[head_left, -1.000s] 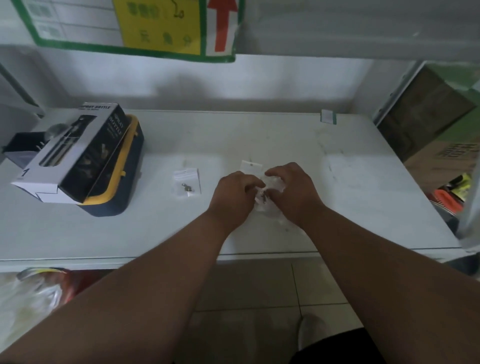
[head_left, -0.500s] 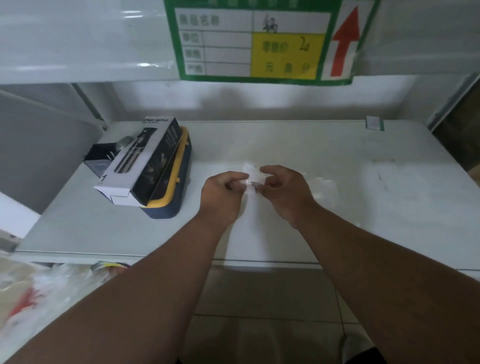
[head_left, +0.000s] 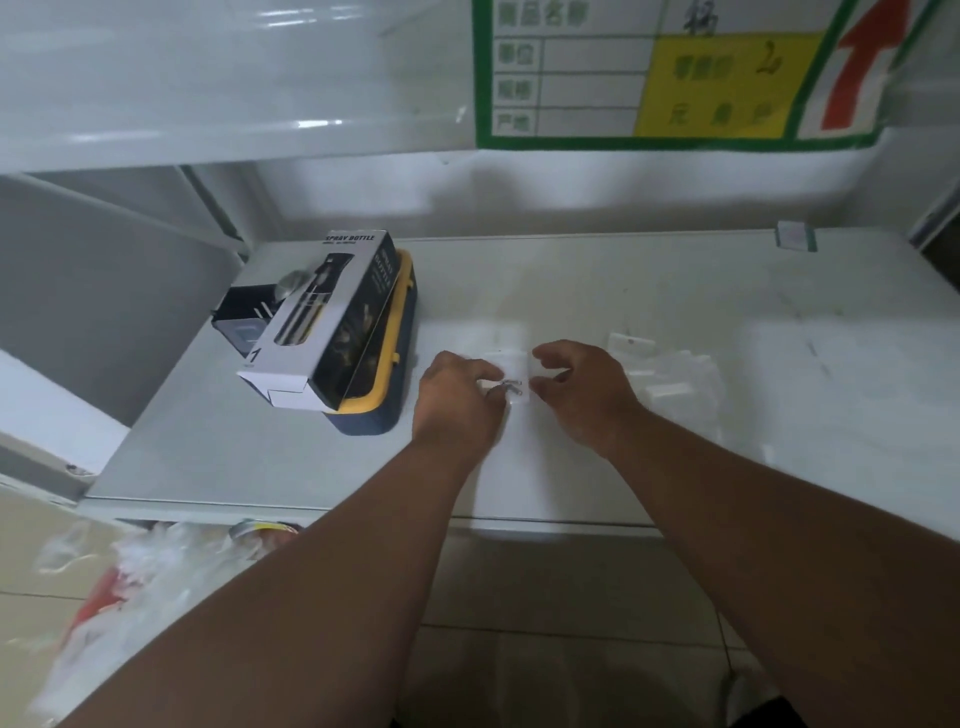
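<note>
A small clear plastic bag (head_left: 511, 376) with tiny metal parts inside lies between my two hands on the white shelf (head_left: 727, 415). My left hand (head_left: 457, 400) pinches the bag's left edge, its fingers curled. My right hand (head_left: 582, 389) pinches the right edge between thumb and forefinger. Another clear bag (head_left: 506, 338) lies just behind it.
A spray bottle box (head_left: 322, 317) rests on a blue and yellow case (head_left: 384, 364) at the left. Several clear bags (head_left: 670, 374) lie to the right of my hands. A green label sheet (head_left: 675, 73) hangs above. Plastic wrapping (head_left: 130, 582) sits below the shelf's front edge.
The view has swung left and upward. My hands have moved left from the pile of bags with one small bag held between them, and have drawn slightly apart.
</note>
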